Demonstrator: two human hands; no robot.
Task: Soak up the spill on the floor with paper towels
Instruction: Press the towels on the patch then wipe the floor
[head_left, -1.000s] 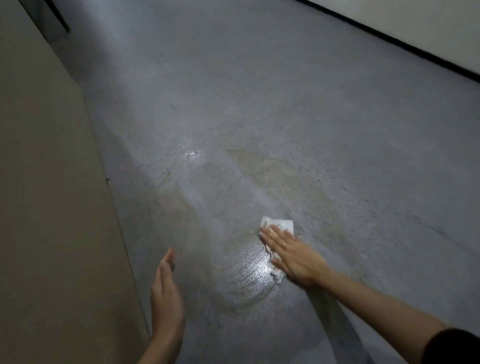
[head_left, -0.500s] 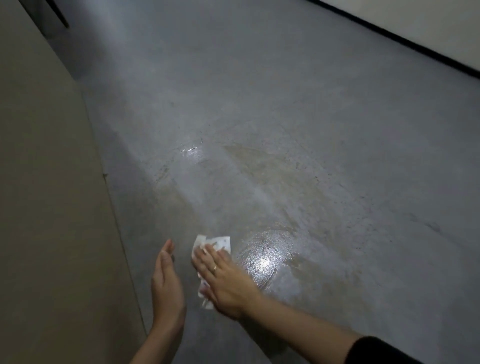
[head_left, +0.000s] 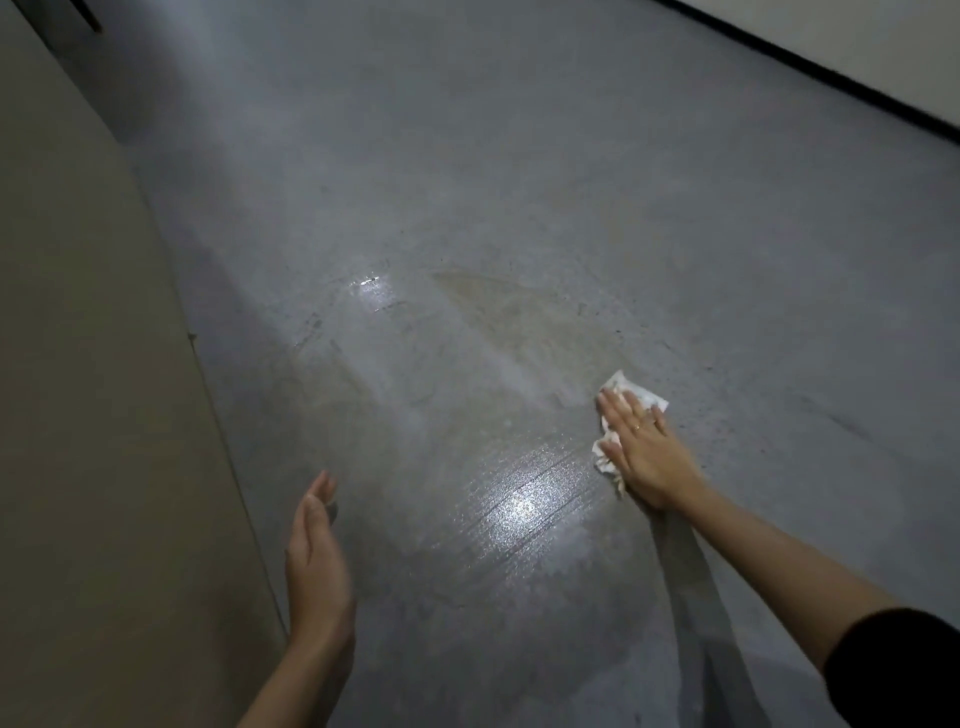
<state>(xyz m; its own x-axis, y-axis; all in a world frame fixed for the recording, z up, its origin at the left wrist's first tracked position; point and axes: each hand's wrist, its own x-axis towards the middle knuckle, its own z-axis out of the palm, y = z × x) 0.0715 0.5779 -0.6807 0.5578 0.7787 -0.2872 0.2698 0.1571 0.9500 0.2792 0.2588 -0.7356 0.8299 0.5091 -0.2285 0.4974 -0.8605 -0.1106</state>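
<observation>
A wet, shiny spill (head_left: 519, 499) spreads over the grey floor, with wipe streaks and a bright glint in it. At its right edge lies a crumpled white paper towel (head_left: 636, 392). My right hand (head_left: 641, 447) is flat on top of the towel, pressing it to the floor, fingers spread and pointing away from me. My left hand (head_left: 314, 556) hovers edge-on at the spill's left side, fingers straight and together, holding nothing. A paler brownish patch (head_left: 519, 322) marks the floor beyond the towel.
A beige wall or panel (head_left: 88, 415) runs along the left, close to my left hand. At the far right a black baseboard (head_left: 810, 78) runs under a pale wall. A small wet glint (head_left: 369, 283) sits farther out on the floor.
My right hand swept the paper towel left, close to my left hand, and has now slid it back right to the spill's right edge. My left hand stays in place.
</observation>
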